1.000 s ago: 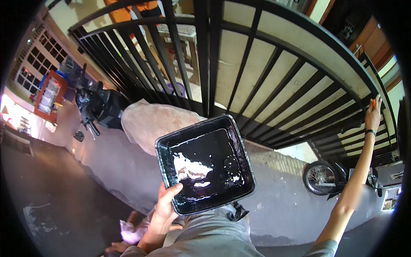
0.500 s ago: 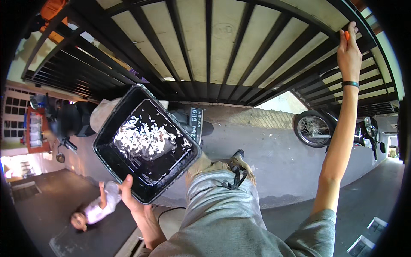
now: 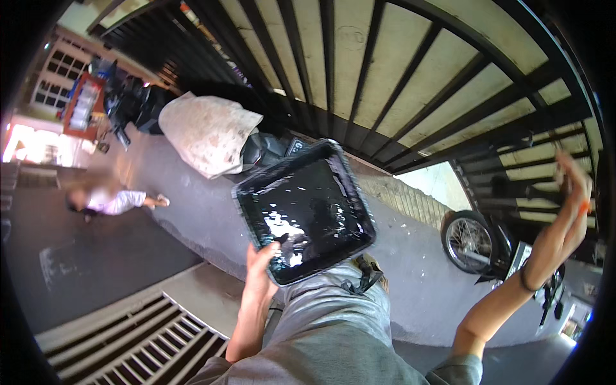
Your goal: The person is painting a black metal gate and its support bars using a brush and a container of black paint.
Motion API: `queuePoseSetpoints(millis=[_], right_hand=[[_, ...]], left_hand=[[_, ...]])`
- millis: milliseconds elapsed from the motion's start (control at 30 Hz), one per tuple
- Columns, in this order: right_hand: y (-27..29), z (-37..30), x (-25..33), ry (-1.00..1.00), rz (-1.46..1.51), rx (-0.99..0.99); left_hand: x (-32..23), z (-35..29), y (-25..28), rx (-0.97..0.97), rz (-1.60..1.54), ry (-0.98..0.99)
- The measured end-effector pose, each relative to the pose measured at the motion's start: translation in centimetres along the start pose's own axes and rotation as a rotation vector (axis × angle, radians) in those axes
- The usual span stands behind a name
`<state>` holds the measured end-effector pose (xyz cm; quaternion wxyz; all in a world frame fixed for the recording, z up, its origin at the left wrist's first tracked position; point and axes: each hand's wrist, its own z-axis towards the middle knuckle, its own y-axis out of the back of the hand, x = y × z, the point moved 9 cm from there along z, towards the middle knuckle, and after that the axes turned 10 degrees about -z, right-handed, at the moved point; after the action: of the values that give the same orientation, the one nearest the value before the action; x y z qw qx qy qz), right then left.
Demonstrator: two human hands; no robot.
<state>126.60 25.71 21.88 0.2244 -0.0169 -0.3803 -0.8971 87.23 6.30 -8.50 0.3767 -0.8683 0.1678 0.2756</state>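
Observation:
My left hand (image 3: 259,269) grips the near left corner of a square black basin (image 3: 351,186), thumb over the rim. The basin hangs in front of my waist. Shiny water lies in it, with bright white reflections near the left corner. My right hand (image 3: 573,189) is raised at the far right beside the black gate (image 3: 327,70), apart from the basin. It is blurred, but its fingers look stretched out. A small orange thing (image 3: 584,207) shows at this hand; its kind I cannot make out. A dark band circles the right wrist.
A motorbike's front wheel (image 3: 471,242) stands at right by the gate. A stained pale cover (image 3: 208,133) lies over a vehicle beyond the basin. Another motorbike (image 3: 131,106) is at upper left. A person (image 3: 119,202) is at left. A slatted metal grille (image 3: 154,346) fills the lower left.
The view has turned. The basin has moved right and closer to my body, and its water has shifted. My right hand has left the gate's top edge and come lower, fingers extended.

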Motion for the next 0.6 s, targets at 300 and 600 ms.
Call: queuePoseSetpoints(millis=[300,600], right_hand=[[0.0,-12.6,2.3,-0.573,0.368,0.019],[-1.3,-19.8,4.6,-0.700,0.347,0.064]], left_hand=[[8.9,0.4,-3.8,0.259,0.046,0.215],[10.4,0.4,-6.7,0.501,0.156,0.238]])
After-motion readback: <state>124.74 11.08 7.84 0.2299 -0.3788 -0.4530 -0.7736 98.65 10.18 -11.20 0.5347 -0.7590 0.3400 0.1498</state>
